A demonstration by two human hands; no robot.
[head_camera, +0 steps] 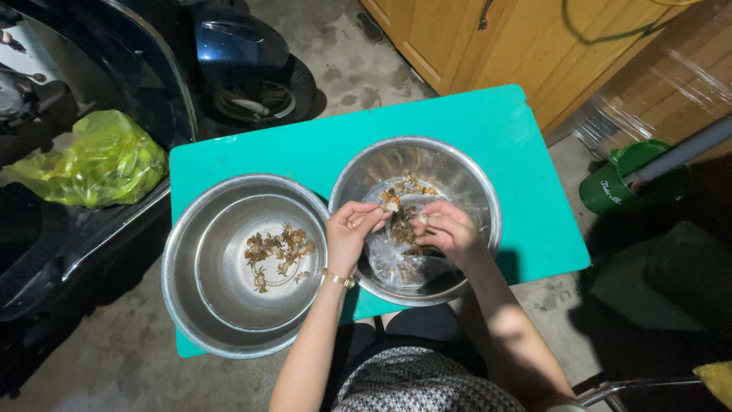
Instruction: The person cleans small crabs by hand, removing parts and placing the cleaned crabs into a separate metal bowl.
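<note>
Two steel bowls stand on a small teal table [496, 137]. The right bowl [473, 175] holds a clear plastic bag [396, 263] with small brown crabs [404, 191] in it. Both hands work over this bowl. My left hand [351, 229], with a gold bracelet at the wrist, pinches a small crab between its fingertips. Beside it, my right hand [450, 229] grips another small piece of crab. The left bowl [191, 290] has a strainer insert with several small brown crabs [278, 252] lying in it.
A dark scooter [229, 53] with a yellow-green plastic bag [99, 160] on its footboard stands at the left. Wooden cabinet doors [488, 38] are behind the table. A green bucket [618, 183] sits at the right. The floor is bare concrete.
</note>
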